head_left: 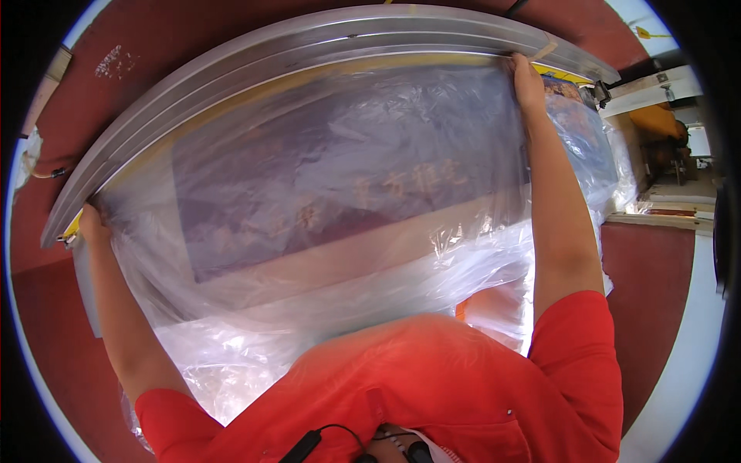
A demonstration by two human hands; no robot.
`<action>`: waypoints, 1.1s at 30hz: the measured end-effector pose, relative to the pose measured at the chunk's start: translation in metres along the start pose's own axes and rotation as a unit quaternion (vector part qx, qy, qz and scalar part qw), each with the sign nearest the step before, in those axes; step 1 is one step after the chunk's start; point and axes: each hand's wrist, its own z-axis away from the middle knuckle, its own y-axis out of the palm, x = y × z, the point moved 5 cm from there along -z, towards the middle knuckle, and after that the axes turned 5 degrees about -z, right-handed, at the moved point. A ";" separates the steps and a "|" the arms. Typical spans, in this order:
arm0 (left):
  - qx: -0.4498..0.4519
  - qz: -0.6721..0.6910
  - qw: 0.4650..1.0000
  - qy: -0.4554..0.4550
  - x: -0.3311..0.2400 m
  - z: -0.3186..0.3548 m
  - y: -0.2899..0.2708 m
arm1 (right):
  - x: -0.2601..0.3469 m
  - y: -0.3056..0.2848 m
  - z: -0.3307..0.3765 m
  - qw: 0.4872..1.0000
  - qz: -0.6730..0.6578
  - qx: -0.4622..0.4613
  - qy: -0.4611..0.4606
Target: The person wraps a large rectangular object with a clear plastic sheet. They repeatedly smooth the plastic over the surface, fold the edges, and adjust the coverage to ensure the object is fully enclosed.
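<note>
Red shirt (pixel 432 386) fills the lower view. Both arms extend wide: left hand (pixel 91 225) and right hand (pixel 528 81) each grip a clear plastic sheet (pixel 347 255) at the metal bar (pixel 309 54), covering a dark panel (pixel 324 177).

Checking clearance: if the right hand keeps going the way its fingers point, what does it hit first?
Probably the long metal bar: the right hand grips the clear plastic sheet just below it, fingertips nearly touching; depth is unclear.
</note>
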 end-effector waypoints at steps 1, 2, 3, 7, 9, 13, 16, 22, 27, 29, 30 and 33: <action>0.021 0.042 0.999 -0.012 -0.005 0.013 0.011 | 0.006 0.000 0.004 1.000 -0.007 0.024 0.004; 0.035 0.084 0.996 -0.021 -0.018 0.031 0.011 | 0.013 0.002 0.007 0.998 -0.021 0.052 0.006; 0.054 0.125 0.990 -0.034 -0.021 0.037 0.016 | 0.017 0.004 0.010 0.997 -0.014 0.081 -0.008; 0.027 0.002 0.993 0.114 -0.032 -0.008 -0.042 | 0.064 0.029 0.043 0.975 -0.042 0.216 -0.033; -0.003 -0.172 0.973 0.152 -0.029 -0.008 -0.084 | 0.081 0.044 0.076 0.955 -0.095 0.281 -0.013; -0.064 -0.627 0.753 0.190 -0.028 0.045 -0.131 | 0.082 0.063 0.120 0.912 -0.245 0.328 -0.021; -0.011 -0.777 0.491 0.393 -0.064 0.085 -0.068 | 0.094 0.073 0.128 0.890 -0.299 0.341 -0.040; 0.486 -0.270 0.715 0.424 -0.139 0.438 0.256 | 0.087 0.059 0.126 0.885 -0.337 0.313 -0.067; 0.623 -0.060 0.763 0.163 -0.107 0.486 0.252 | 0.077 0.007 0.104 0.932 -0.066 0.175 -0.309; 0.574 -0.046 0.811 0.103 -0.091 0.440 0.201 | 0.047 -0.039 0.087 0.926 0.142 0.037 -0.349; 0.527 -0.096 0.839 0.099 -0.083 0.396 0.165 | 0.039 -0.049 0.086 0.900 0.236 -0.026 -0.366; 0.404 -0.250 0.855 0.209 -0.064 0.272 0.047 | 0.051 -0.011 0.177 0.866 0.320 0.148 -0.354</action>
